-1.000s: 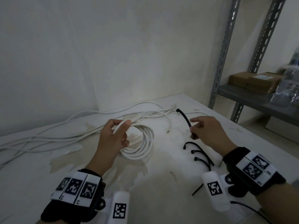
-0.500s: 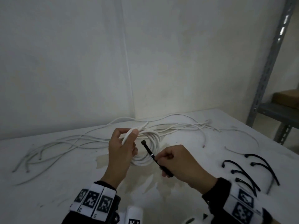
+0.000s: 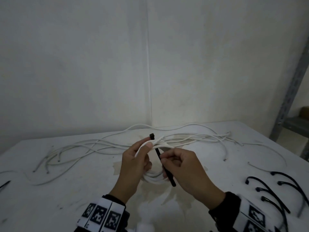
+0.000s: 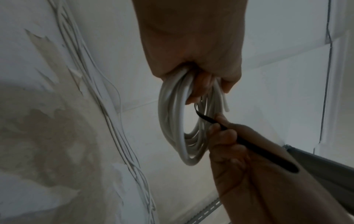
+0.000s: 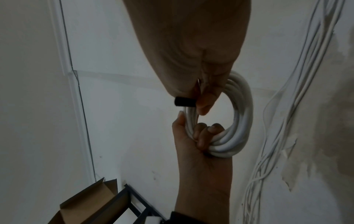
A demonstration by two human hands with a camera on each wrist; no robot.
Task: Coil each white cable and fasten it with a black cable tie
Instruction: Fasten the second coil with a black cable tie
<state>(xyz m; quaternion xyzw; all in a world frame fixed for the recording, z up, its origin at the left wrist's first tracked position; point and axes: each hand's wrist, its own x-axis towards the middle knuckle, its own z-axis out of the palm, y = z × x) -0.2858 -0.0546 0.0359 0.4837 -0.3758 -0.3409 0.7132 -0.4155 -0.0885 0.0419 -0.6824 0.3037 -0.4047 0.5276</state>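
Note:
My left hand (image 3: 145, 144) holds a coiled white cable (image 3: 154, 179) off the table, fingers curled round the gathered strands (image 4: 172, 121). A black cable tie (image 3: 168, 174) runs slantwise through the coil's opening, and its square head (image 3: 151, 136) sticks up past my left fingertips. My right hand (image 3: 162, 157) pinches the tie's strap just below the strands, with the tail pointing down toward me. In the right wrist view the tie's head (image 5: 184, 101) sits beside the coil (image 5: 242, 121), which my left hand (image 5: 199, 141) grips from below.
Several loose white cables (image 3: 83, 146) sprawl across the back of the white table (image 3: 66, 190). Spare black cable ties (image 3: 270, 190) lie at the right, and another black tie (image 3: 5, 183) at the left edge. A metal shelf upright (image 3: 287, 97) stands at the right, beside the white wall.
My right hand has brought the tie from the pile at the right over to the coil and pushed it through; its head now stands above my left fingers. The left hand keeps its hold.

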